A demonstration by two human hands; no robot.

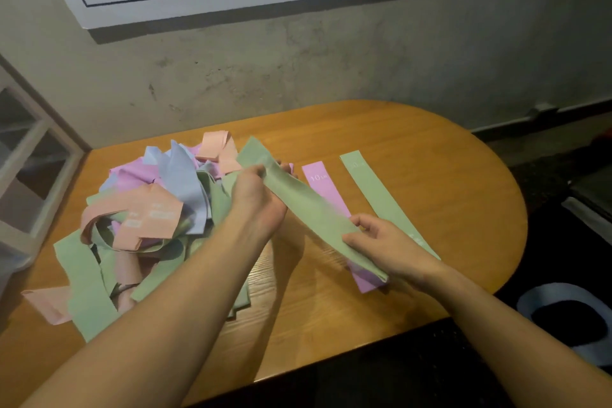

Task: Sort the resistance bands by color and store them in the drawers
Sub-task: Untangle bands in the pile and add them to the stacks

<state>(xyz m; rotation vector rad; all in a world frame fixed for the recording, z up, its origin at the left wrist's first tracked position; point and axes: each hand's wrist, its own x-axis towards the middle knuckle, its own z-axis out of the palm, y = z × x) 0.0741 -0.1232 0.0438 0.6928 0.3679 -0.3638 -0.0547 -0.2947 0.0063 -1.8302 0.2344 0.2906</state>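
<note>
You're mid-sort, left hand (255,189) and right hand (381,238) each pinching the green band (308,209) (grip clamped), so lay it on the flat green band (374,190).

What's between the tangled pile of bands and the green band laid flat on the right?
In the head view: a pink band lying flat on the table, and over it a green band stretched between the left hand and right hand.

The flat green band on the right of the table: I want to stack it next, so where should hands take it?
Take the flat green band at its far short end, coming from the right. That end lies bare on the table; the right hand covers the near end.
</note>
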